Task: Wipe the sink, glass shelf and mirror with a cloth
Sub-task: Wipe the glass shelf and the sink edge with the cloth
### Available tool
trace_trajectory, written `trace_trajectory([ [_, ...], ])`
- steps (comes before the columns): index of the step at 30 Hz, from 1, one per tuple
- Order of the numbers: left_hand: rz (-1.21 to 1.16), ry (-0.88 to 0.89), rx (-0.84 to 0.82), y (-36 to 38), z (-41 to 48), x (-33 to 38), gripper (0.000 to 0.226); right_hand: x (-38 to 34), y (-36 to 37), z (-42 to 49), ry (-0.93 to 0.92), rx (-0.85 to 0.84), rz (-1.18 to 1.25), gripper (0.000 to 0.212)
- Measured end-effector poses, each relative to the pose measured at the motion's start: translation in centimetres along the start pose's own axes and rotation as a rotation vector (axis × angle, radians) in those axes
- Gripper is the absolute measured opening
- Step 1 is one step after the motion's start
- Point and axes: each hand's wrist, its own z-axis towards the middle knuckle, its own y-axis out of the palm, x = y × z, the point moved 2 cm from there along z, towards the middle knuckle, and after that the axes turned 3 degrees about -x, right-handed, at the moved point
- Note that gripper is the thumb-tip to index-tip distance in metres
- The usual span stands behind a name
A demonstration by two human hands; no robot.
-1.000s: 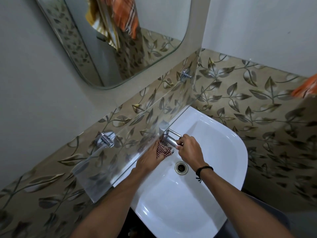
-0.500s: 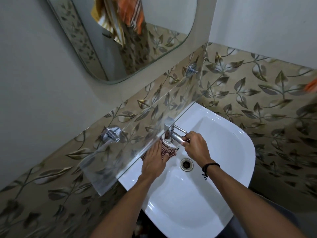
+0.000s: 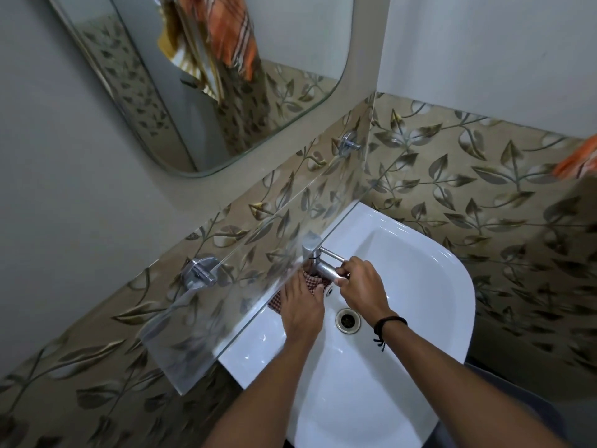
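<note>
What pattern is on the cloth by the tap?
The cloth by the tap has small red-and-white checks; head view.

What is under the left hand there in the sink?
A red-checked cloth, pressed flat on the white sink just below the tap. The left hand covers most of it, so only its edges show; one part is blurred beneath the glass shelf.

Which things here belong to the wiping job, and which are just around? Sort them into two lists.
Job:
checked cloth under the left hand
white sink
glass shelf
mirror
right hand, gripping the tap

Just around:
drain
shelf bracket
leaf-patterned tiles
orange fabric at the right edge
</note>
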Motion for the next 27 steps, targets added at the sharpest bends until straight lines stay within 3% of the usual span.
trace_trajectory([
  [10,0.008,-0.104,0.029,0.6,-0.2,1.8,0.073,0.1,-0.3,0.4,0.003,-0.015,-0.001,0.011],
  [17,0.149,0.12,-0.042,-1.2,-1.8,-3.1,0.074,0.3,-0.3,0.5,-0.007,-0.026,0.01,0.01],
  [27,0.188,0.236,-0.124,-2.5,-2.5,-6.2,0.082,0.3,0.2,0.0,0.02,0.004,0.055,0.01],
])
